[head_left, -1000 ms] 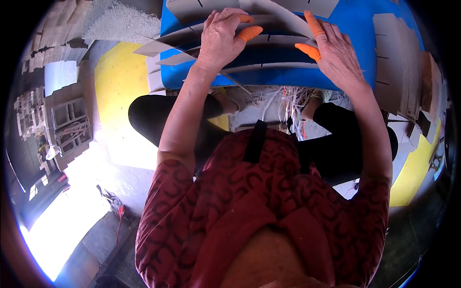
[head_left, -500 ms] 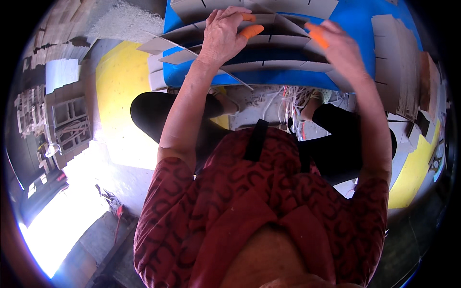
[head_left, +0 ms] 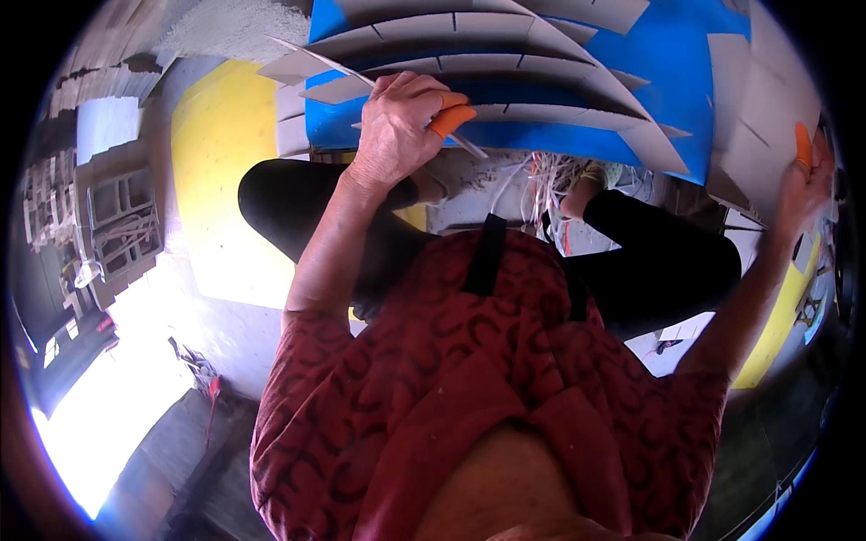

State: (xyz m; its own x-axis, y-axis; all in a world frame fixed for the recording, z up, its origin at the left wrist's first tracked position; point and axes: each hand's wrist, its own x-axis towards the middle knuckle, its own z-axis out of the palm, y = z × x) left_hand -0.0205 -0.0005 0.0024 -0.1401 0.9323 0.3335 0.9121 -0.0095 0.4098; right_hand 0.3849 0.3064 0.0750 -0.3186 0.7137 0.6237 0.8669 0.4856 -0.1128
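Observation:
Slotted grey cardboard strips [head_left: 550,117] stand on edge in rows on a blue surface [head_left: 667,63]. A long strip [head_left: 600,72] crosses them at the right. My left hand [head_left: 406,122], with orange finger covers, is closed around a thin cardboard strip [head_left: 316,56] that crosses the rows' left ends. Far to the right, my right hand [head_left: 806,180] grips the edge of a flat slotted cardboard piece [head_left: 767,108] at the stack there. An orange cover shows on one of its fingers; the others are partly hidden.
Below the blue surface, pale loose strands [head_left: 550,185] lie on the floor between my feet. Yellow floor patches [head_left: 225,180] flank my legs. A grey crate [head_left: 126,221] stands at the left, and cardboard stacks [head_left: 108,32] are at the far left.
My right hand has moved from the rows to the cardboard stack at the right. A long strip now crosses the rows' right side. My left hand has shifted slightly nearer, onto the thin left strip.

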